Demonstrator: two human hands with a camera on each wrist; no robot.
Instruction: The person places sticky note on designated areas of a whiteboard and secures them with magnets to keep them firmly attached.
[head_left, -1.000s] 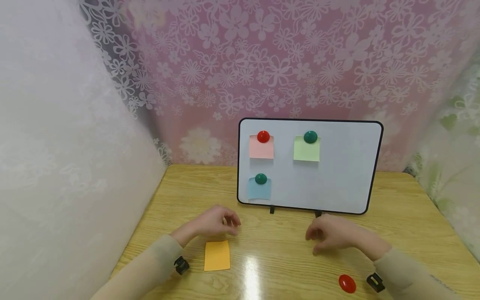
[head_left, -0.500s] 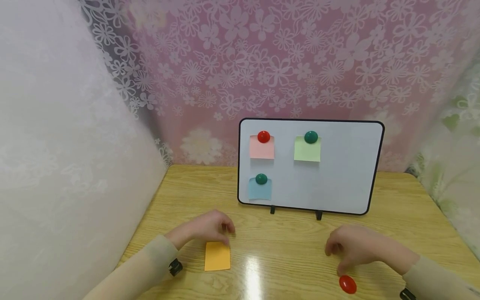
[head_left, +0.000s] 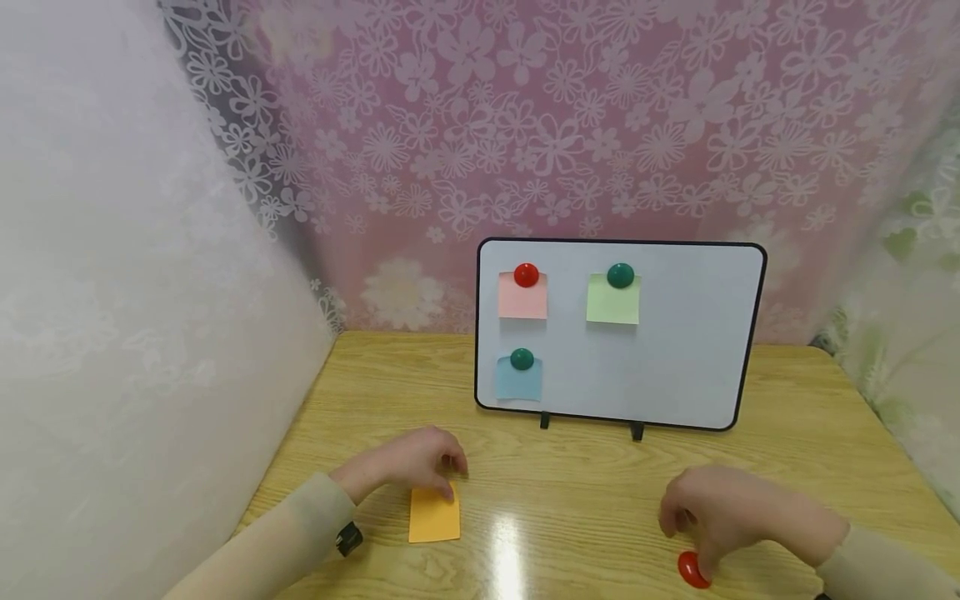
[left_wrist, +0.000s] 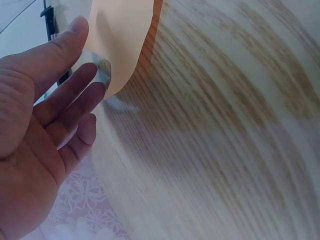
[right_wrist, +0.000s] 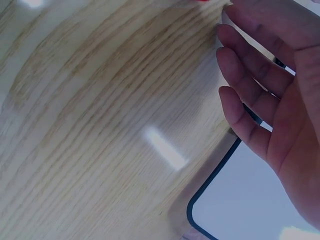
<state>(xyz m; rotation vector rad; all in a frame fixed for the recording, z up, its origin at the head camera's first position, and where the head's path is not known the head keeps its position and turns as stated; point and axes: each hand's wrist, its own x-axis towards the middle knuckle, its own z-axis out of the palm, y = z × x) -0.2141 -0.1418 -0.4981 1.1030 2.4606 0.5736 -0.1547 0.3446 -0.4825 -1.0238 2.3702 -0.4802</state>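
Note:
An orange sticky note [head_left: 435, 518] lies flat on the table, and my left hand [head_left: 420, 458] is over its far edge, the thumb above the paper. In the left wrist view the fingers are loosely bent, apart from the thumb, with the note [left_wrist: 125, 40] beyond them. At the front right a round red magnet [head_left: 692, 570] lies on the table. The thumb of my right hand [head_left: 731, 512] is at its right side and seems to touch it, while the other fingers arch above the wood. Only a red sliver of magnet shows in the right wrist view.
A black-framed whiteboard [head_left: 690, 358] stands at the back on small black feet [head_left: 637, 431]. On it a red magnet holds a pink note [head_left: 522, 302]; green magnets hold a green note [head_left: 612, 305] and a blue note [head_left: 517, 383]. Floral curtains enclose the table.
My right hand has moved right and toward me, from near the board's foot to the loose red magnet. My left hand has come slightly nearer, over the orange note's far edge.

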